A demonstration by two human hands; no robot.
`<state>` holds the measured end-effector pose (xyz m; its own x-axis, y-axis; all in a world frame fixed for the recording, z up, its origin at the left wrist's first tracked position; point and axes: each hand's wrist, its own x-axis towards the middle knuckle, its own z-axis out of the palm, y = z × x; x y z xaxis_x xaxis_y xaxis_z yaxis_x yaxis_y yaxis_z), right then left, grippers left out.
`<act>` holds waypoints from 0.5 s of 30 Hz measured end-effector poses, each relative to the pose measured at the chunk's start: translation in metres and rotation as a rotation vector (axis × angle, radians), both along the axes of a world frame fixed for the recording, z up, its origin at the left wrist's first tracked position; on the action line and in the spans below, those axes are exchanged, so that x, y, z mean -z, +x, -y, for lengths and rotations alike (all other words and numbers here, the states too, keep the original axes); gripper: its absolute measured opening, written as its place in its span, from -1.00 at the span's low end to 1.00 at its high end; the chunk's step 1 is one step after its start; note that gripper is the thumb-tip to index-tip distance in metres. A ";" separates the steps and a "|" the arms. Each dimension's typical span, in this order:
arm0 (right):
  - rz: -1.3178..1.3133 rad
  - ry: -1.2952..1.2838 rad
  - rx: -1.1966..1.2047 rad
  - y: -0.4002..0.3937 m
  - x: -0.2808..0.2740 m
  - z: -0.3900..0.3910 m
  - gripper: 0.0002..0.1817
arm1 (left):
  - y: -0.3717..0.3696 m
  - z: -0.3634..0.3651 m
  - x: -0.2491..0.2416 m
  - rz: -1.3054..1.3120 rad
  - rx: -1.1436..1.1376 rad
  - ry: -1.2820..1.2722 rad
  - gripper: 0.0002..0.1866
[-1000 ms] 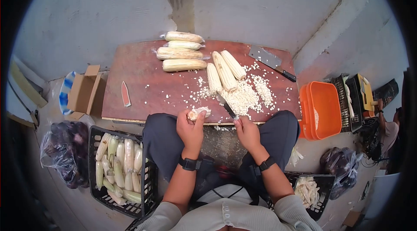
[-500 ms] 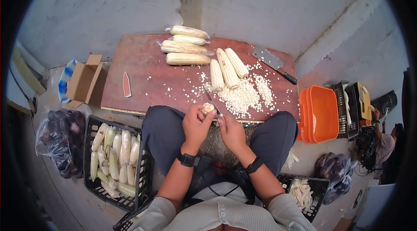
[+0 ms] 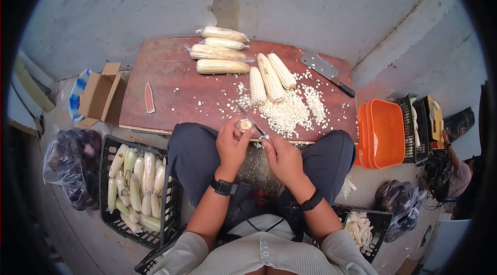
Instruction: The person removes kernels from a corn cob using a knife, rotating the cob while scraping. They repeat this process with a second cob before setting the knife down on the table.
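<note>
My left hand (image 3: 231, 143) is closed around an ear of corn (image 3: 245, 126), its cut end facing up; the rest is hidden by my fingers. In my right hand (image 3: 283, 157) is a small knife (image 3: 251, 117), its blade slanting up and left beside the corn. Both hands are at the front edge of the red table (image 3: 171, 73). Just beyond them lies a heap of loose white kernels (image 3: 287, 113). Bare white ears of corn (image 3: 270, 78) rest against the heap. Several wrapped ears (image 3: 220, 53) lie at the back of the table.
A cleaver (image 3: 326, 71) lies at the table's right; a red pointed piece (image 3: 149, 98) is at its left. On the floor are a black crate of corn (image 3: 165, 223), orange bins (image 3: 388, 132) and a cardboard box (image 3: 99, 94). Another person (image 3: 458, 171) is at far right.
My right hand has shifted slightly right and down, and the knife blade now slants more to the left across the corn. My left hand still holds the ear.
</note>
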<state>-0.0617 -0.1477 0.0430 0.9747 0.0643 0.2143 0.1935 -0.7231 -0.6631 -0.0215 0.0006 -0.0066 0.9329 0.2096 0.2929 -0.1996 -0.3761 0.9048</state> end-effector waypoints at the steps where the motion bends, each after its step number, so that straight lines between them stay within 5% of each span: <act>1: -0.007 -0.023 -0.008 0.000 -0.003 0.001 -0.77 | 0.001 0.000 -0.001 0.017 -0.001 0.006 -0.60; 15: -0.044 -0.244 -0.023 -0.006 0.003 -0.004 -0.80 | 0.003 0.000 -0.003 0.033 0.038 -0.034 -0.66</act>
